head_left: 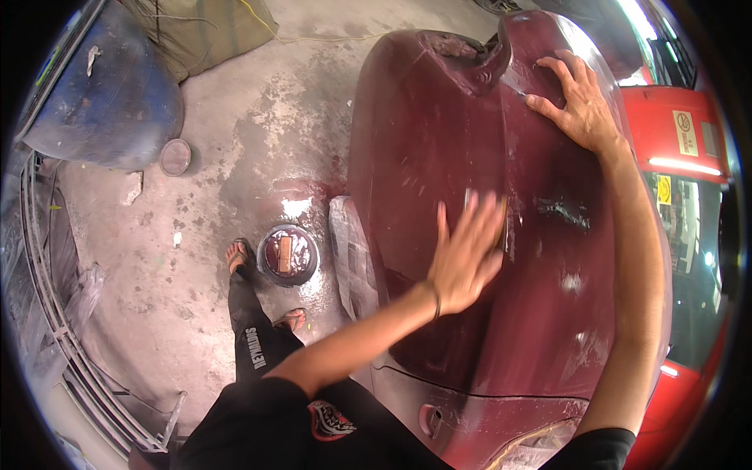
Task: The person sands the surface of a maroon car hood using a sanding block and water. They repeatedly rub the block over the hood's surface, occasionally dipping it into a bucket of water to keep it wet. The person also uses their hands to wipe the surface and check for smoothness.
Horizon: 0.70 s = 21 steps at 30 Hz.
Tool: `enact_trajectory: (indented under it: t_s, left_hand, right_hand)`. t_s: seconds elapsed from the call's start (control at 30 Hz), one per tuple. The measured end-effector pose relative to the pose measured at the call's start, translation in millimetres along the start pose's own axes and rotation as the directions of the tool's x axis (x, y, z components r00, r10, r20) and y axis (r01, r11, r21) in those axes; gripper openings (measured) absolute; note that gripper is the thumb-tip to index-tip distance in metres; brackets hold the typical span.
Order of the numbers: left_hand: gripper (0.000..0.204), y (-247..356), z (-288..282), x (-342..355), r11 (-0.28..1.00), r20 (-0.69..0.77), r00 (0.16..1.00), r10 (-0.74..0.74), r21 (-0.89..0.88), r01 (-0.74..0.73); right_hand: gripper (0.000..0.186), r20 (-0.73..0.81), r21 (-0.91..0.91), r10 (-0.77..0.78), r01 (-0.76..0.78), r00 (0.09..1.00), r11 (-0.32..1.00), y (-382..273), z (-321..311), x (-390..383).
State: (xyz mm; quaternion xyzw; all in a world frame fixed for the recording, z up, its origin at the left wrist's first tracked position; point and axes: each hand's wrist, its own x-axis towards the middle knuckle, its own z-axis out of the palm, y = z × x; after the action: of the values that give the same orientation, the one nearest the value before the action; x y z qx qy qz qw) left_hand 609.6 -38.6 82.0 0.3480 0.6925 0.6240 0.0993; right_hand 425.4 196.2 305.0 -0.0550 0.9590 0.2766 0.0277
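Observation:
My left hand point(468, 262) lies against the wet maroon car body panel point(423, 157), its fingers stretched out and smeared by motion. A thin tan edge point(503, 210) shows by its fingertips; whether something lies under the palm, I cannot tell. Farther up on the right, my right hand point(581, 106) rests on the same panel with thumb and fingers spread, near an opening point(458, 47) in the bodywork. Whitish wet streaks point(564, 211) mark the surface between and below my hands.
By my feet stands a round dark bucket point(269, 262) of liquid with a brown block point(286, 254) in it. A blue drum point(110, 94), a small tin point(175, 157) and a metal rack point(55, 313) are on the left. A red vehicle point(666, 117) stands at the right.

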Motion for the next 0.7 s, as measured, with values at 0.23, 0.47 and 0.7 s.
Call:
enact_trajectory:
  t_s: [0.23,0.47,0.7]
  left_hand:
    - [0.071,-37.1,-51.5,110.4,0.996,-0.206,0.979,-0.007,0.083,0.025]
    - [0.075,-19.3,-5.5,9.6,0.999,-0.058,0.998,-0.032,-0.014,0.032]
    - [0.072,-97.7,-41.9,107.6,0.994,-0.232,0.967,-0.107,-0.004,0.109]
  right_hand:
    - [0.088,-0.088,0.013,0.054,-0.053,0.995,0.999,-3.9,6.9,25.0]
    - [0.082,0.008,0.139,0.032,-0.033,0.999,0.990,10.9,3.6,17.2]
    - [0.079,0.009,0.156,0.082,-0.083,0.997,0.984,3.0,5.0,19.2]
